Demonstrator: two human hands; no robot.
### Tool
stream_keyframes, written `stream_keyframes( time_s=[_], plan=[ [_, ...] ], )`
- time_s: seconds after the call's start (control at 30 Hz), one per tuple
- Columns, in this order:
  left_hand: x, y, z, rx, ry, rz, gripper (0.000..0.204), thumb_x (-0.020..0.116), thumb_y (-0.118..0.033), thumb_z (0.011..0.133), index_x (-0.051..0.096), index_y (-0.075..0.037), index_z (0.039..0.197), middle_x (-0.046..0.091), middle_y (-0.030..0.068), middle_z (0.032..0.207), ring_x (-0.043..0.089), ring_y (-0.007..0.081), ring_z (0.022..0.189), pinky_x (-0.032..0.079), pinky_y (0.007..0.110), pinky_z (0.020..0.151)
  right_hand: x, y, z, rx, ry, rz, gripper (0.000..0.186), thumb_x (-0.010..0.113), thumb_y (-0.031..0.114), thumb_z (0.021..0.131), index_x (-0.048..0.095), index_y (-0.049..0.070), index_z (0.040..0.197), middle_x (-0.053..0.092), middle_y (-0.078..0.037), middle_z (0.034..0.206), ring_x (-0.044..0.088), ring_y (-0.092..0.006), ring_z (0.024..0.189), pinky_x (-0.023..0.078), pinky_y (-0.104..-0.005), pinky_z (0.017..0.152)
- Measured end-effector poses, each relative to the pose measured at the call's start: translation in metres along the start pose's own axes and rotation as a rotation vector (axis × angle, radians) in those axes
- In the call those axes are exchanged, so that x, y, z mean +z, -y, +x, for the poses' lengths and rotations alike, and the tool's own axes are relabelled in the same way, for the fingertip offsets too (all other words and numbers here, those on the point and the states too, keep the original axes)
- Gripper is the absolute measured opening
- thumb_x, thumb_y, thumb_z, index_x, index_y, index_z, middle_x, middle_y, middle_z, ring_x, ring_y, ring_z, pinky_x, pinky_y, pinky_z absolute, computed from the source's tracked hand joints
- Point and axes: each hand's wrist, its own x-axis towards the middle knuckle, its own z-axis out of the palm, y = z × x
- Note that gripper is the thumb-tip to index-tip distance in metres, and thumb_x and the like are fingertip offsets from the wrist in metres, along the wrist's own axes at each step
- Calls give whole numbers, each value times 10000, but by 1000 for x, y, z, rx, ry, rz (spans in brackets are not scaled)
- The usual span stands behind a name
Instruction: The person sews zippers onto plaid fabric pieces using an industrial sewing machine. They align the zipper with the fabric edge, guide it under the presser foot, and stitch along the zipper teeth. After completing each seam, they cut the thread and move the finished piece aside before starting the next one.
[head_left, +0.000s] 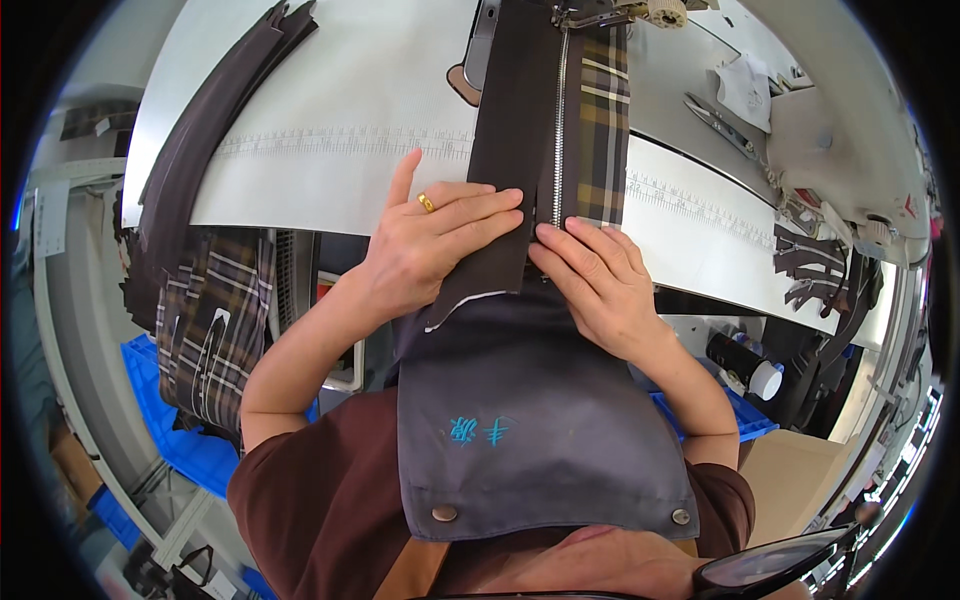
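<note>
A dark brown fabric strip (505, 120) runs from the sewing machine's presser foot (566, 18) toward me, its cut end hanging over the table's front edge. Beside it lies a metal-toothed zipper (559, 130), and to the right of that a plaid fabric piece (603, 130). My left hand (430, 240) is open, its fingers stretched flat across the brown strip and one digit raised. My right hand (600, 280) has its fingers together and bent over the zipper's near end at the table edge, seemingly gripping it. Its thumb is hidden.
Dark fabric strips (195, 150) drape over the table's left edge, above plaid pieces (215, 320) and a blue bin (165, 420). Thread snips (722, 125) lie by the machine. Zipper pieces (810, 262) sit at the right, above a black bottle (740, 362) with a white cap.
</note>
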Motion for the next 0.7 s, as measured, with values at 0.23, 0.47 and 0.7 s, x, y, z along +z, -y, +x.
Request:
stream_keyframes(
  time_s=[0.23,0.47,0.7],
  plan=[
    [3,1,0,10,-34,15,285,607,-141,780,676,-125,1056,644,-11,1145,606,148,1019,125,485,1099,10,3,-1,33,-99,-61,357,626,120,712,671,131,1066,597,-3,1208,545,-175,1016,411,-306,829],
    [4,-1,2,13,-57,74,268,659,-194,751,703,-133,1009,677,-18,1073,618,123,979,127,420,1127,3,6,5,81,2,77,409,620,71,649,673,149,1047,572,-14,1232,516,-216,1040,395,-336,849],
    [4,-2,2,26,-73,60,256,649,-149,753,702,-120,1002,674,-5,1082,617,130,986,105,432,1132,-24,-6,12,105,280,363,343,609,109,735,662,142,1072,515,-38,1315,443,-268,1159,350,-382,934]
  ],
)
